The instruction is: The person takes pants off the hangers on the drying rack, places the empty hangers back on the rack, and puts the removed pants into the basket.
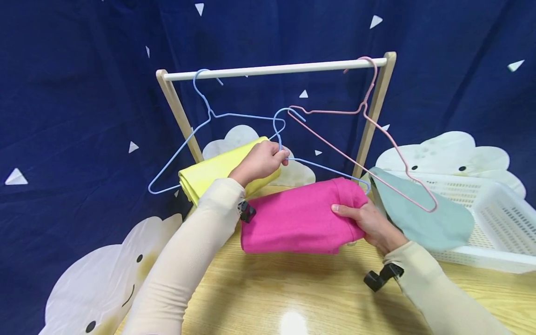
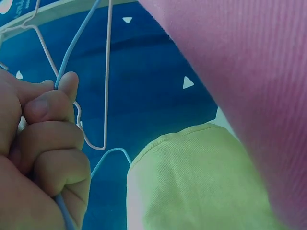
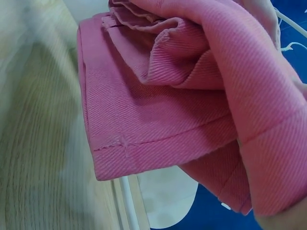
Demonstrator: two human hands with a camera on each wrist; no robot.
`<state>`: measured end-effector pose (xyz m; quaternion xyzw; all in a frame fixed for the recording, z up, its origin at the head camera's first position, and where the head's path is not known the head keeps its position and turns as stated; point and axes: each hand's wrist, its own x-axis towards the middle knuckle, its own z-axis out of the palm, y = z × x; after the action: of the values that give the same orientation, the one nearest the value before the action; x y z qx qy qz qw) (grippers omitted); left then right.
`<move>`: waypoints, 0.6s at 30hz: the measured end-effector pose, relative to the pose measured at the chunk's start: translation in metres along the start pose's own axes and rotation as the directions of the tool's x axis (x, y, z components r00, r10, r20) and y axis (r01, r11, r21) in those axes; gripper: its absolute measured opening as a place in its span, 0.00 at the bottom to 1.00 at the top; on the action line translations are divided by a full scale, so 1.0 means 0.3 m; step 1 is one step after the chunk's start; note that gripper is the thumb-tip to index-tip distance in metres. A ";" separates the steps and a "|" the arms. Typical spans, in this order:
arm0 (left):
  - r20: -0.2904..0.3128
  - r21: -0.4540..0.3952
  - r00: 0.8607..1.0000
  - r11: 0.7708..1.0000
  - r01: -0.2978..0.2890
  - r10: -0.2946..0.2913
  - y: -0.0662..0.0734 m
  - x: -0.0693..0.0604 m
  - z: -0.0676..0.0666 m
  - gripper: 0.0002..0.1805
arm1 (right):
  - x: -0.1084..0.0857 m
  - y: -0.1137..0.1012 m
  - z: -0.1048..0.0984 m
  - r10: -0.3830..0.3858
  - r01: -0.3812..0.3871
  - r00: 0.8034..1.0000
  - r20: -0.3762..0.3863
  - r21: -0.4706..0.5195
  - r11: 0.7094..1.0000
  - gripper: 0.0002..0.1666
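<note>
My left hand grips a light blue wire hanger just below its hook, thumb and fingers closed round the wire. In the right part of the head view, my right hand holds a folded bright pink garment, its thumb on top and its other fingers hidden behind the cloth. Stitched hems show on the pink garment in the right wrist view. The held hanger's right corner reaches the garment's upper right edge; its lower bar is hidden. Behind my left hand, a yellow cloth covers part of another blue hanger's lower bar.
A wooden rack with a white rail stands behind. From its right end hangs a pink hanger, in front of a pale green cloth. A white slatted basket stands at the right on the wooden table.
</note>
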<state>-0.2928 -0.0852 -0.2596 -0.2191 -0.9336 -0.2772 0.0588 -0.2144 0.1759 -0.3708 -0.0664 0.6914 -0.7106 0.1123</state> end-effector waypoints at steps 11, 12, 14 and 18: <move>-0.023 -0.004 0.999 0.999 0.037 -0.037 0.004 0.002 0.018 0.20 | -0.008 0.001 0.003 -0.021 0.021 1.000 -0.009 -0.015 1.000 0.08; -0.026 -0.003 0.999 0.999 0.036 -0.036 0.004 0.003 0.019 0.20 | -0.009 0.000 0.002 -0.020 0.020 1.000 -0.012 -0.024 1.000 0.08; -0.029 -0.006 0.999 0.999 0.037 -0.038 0.003 0.004 0.020 0.21 | -0.013 0.000 0.001 -0.020 0.019 1.000 -0.018 -0.037 0.999 0.08; -0.034 -0.007 0.998 0.999 0.045 -0.045 0.002 0.004 0.021 0.21 | -0.017 -0.001 -0.002 -0.021 0.020 1.000 -0.018 -0.053 0.998 0.08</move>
<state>-0.2935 -0.0808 -0.2643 -0.1936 -0.9363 -0.2851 0.0679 -0.2096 0.1777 -0.3703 -0.0698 0.7101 -0.6939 0.0969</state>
